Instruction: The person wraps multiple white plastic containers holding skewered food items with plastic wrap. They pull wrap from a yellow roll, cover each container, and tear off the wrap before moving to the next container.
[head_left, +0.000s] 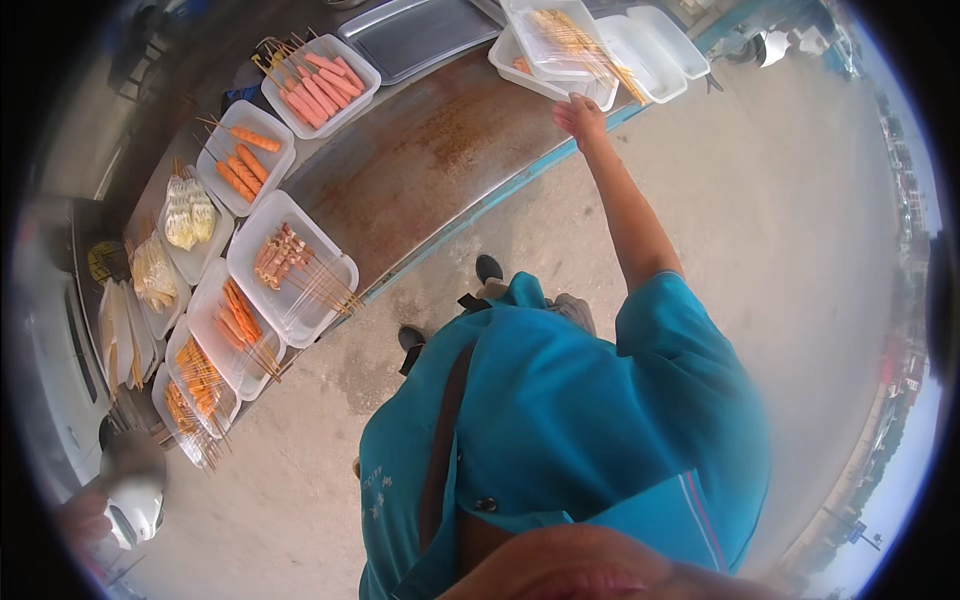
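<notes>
My right hand (581, 120) reaches to the near rim of a white plastic tray (517, 79) at the top right of the counter. Its fingertips are at the rim, but whether they grip it I cannot tell. On this tray, a second translucent tray (517, 37) sits tilted. Long skewers of yellowish food (574, 41) lie in the upper tray, some ends reaching past its rim. To their right are pale plastic trays (645, 64), partly overlapped. My left hand is out of view.
The rusty metal counter (450, 142) has a blue edge. Along it stand a metal tray (424, 34), pink sausage skewers (322, 90), orange sausages (244, 169), skewered meat (281, 255) and several more skewer trays. Concrete ground (750, 187) lies at right. A blurred person (112, 487) is at lower left.
</notes>
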